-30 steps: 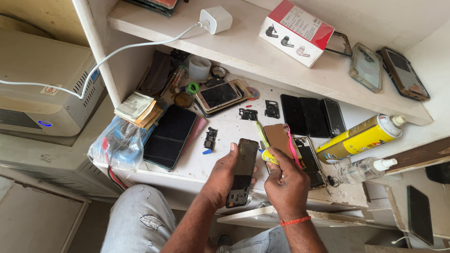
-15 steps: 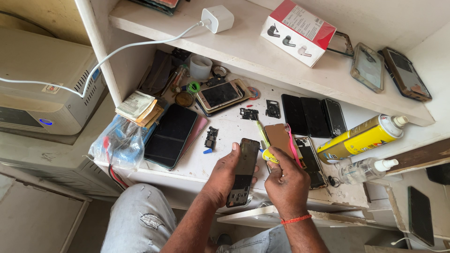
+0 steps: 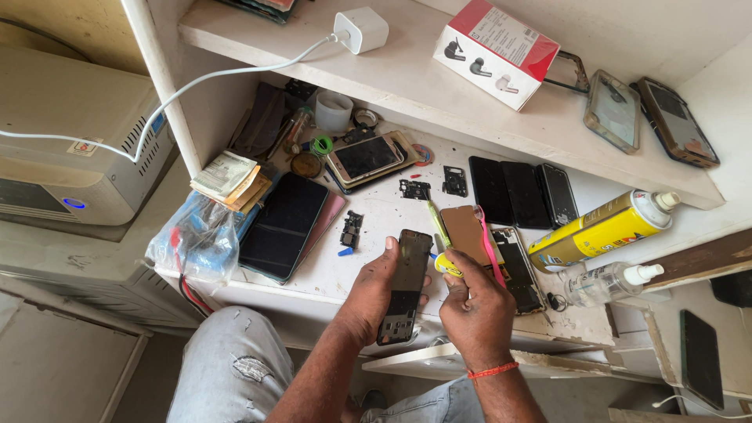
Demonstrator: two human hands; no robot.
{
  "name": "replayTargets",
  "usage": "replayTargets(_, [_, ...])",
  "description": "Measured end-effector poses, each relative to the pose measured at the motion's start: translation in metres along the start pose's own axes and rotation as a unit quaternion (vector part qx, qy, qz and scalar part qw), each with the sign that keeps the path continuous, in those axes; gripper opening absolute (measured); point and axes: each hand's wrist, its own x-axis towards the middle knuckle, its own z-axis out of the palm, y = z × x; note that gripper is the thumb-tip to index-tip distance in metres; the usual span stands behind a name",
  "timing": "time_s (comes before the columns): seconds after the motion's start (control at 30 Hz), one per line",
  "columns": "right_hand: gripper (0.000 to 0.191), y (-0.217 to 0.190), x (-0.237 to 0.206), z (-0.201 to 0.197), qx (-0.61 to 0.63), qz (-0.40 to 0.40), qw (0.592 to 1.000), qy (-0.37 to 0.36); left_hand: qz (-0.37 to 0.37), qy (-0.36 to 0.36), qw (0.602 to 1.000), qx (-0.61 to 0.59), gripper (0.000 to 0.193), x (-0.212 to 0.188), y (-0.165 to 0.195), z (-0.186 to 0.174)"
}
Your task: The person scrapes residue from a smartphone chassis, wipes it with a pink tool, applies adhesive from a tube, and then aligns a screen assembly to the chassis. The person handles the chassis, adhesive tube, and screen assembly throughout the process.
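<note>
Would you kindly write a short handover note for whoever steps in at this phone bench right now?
Left hand: holds a dark phone frame upright over the bench edge.
Right hand: grips a small yellow tool, its tip beside the frame.
On the white bench: brown phone back, pink strip, opened phone, yellow spray can, clear bottle.
Done: the frame is stripped and out in hand.
Left: loose small parts still lie on the bench; nothing reassembled.
</note>
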Motion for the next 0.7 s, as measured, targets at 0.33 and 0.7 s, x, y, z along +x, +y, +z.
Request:
replayTargets(0.33, [0.049, -0.0025, -0.0042, -0.0013, 0.012, 0.005, 1.0, -0.008, 0.01, -0.009, 1.0, -0.017, 0.079, 0.0004, -0.0017, -0.0009])
replayTargets(0.7, [0.047, -0.0022, -0.0072, -0.0016, 0.014, 0.002, 1.0, -0.014, 0.023, -0.006, 0.999, -0.022, 0.077, -0.0008, -0.0025, -0.0001])
